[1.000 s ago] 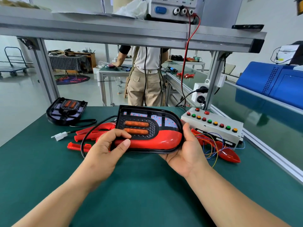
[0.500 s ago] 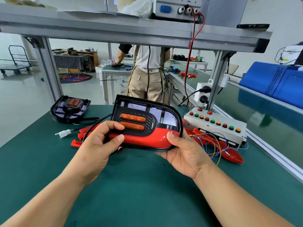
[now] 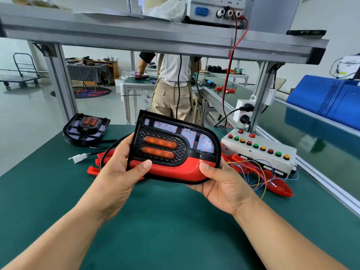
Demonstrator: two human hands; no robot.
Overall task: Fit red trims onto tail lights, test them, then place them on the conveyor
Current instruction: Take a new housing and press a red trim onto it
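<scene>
I hold a black tail light point(image 3: 175, 139) tilted up off the green mat, its two orange bars facing me. A red trim point(image 3: 175, 169) runs along its lower edge. My left hand point(image 3: 118, 168) grips the light's left end, thumb on the trim. My right hand point(image 3: 220, 182) cups the right end, thumb on the trim's corner. The light's black cable loops left to a white plug point(image 3: 78, 158) on the mat. Loose red trims point(image 3: 280, 185) lie behind and to the right.
A second tail light point(image 3: 85, 128) lies at the mat's far left. A white test box with coloured buttons point(image 3: 259, 150) and loose wires sits at the right. The conveyor point(image 3: 311, 133) runs along the right side. A person stands beyond the bench under the metal shelf.
Both hands have lifted the tail light off the mat and tipped its face toward me. My right thumb has come round onto the trim's right corner.
</scene>
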